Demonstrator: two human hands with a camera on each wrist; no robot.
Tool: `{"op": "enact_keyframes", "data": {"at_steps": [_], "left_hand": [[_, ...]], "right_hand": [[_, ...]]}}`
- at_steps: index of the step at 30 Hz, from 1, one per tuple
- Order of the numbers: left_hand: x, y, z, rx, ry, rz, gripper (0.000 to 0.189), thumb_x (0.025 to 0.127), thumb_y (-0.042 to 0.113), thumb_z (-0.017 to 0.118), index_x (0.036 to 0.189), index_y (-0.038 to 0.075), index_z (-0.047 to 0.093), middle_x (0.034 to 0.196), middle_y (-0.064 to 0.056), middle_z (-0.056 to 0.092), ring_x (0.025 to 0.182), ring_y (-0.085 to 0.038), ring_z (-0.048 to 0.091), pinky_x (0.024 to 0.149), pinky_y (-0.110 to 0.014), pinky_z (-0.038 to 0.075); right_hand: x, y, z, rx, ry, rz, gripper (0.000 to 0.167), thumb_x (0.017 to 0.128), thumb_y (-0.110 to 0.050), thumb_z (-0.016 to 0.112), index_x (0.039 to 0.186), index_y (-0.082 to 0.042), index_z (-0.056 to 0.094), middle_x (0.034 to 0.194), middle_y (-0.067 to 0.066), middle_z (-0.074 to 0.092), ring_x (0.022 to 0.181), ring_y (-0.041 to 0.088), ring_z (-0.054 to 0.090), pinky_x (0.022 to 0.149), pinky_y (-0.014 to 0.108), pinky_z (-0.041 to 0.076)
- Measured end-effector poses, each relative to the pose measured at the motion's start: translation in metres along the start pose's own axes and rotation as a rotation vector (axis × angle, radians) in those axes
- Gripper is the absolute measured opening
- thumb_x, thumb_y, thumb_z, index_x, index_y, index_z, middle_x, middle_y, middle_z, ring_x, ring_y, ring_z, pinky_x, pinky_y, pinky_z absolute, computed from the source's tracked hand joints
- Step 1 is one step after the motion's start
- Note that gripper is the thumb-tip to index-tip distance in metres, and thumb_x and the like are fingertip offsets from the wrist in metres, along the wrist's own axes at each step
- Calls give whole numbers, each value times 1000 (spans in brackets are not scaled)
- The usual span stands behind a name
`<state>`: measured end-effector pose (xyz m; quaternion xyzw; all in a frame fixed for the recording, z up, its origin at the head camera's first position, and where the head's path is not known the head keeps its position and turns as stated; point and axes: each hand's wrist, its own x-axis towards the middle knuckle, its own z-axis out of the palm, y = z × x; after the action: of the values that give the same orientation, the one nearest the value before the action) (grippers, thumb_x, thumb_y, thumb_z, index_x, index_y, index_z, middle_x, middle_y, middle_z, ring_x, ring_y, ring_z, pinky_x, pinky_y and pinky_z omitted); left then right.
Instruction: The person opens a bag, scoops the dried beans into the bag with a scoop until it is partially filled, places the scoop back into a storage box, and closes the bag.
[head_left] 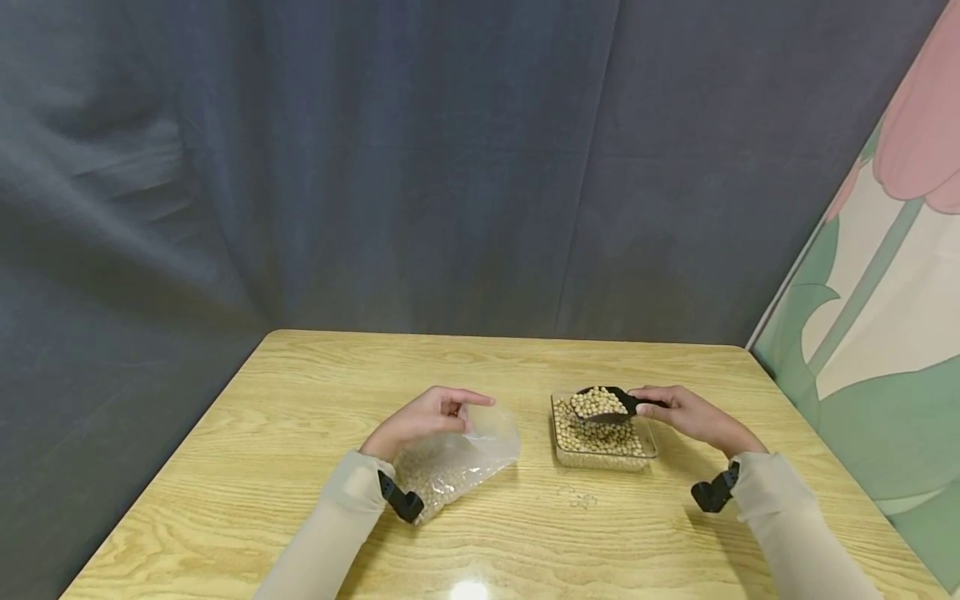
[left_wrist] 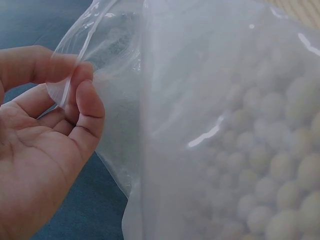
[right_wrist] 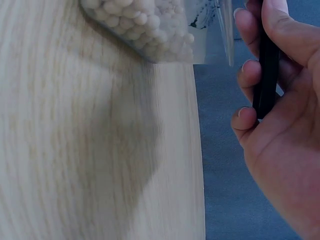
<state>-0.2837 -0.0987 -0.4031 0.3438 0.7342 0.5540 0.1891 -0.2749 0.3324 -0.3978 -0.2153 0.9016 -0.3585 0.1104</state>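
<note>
A black scoop (head_left: 627,402), heaped with pale round beans (head_left: 597,402), extends leftward from the right hand (head_left: 686,414), whose fingers are wrapped around its handle. Under the scoop, just beside that grip, is a clear plastic box (head_left: 603,461) filled with similar beans. Farther left, the left hand (head_left: 427,419) pinches the edge of a clear plastic bag (head_left: 465,458); beans show through its side below the fingers. Beneath both hands is a wooden table (head_left: 300,417). Beyond them hangs a dark blue curtain (head_left: 420,167), with a flower-patterned panel (head_left: 862,292) to the right.
</note>
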Motion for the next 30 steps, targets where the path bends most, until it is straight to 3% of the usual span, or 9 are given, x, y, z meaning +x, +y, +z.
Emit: {"op": "enact_keyframes", "data": {"at_steps": [6,15,24,30], "left_hand": [[-1,0,1,-3,2,3,46,88,-10,50,134,-6,52,83,-27,59,71,-5,57,67,-24,45],[0,1,1,5,7,-1,47,88,-10,50,134,-5,53,82,-21,61,70,-5,56,66,-23,45],[0,3,1,-5,6,-10,47,88,-8,51,134,-5,52,78,-5,58,67,-6,49,65,-24,42],[0,2,1,-1,8,-18,47,87,-8,52,134,-5,53,77,-1,57,66,-6,48,64,-23,41]], "right_hand": [[2,-6,-1,4,3,-4,53,101,-29,47,141,6,43,145,33,37,134,52,31,101,61,35],[6,-19,-2,7,13,13,55,100,-33,48,142,1,43,147,31,34,136,51,29,103,62,34],[14,-29,1,0,27,-22,53,100,-31,49,141,1,45,147,32,33,136,51,28,102,63,34],[19,-36,5,1,24,-46,52,100,-28,50,141,4,45,146,34,34,134,52,31,100,62,36]]}}
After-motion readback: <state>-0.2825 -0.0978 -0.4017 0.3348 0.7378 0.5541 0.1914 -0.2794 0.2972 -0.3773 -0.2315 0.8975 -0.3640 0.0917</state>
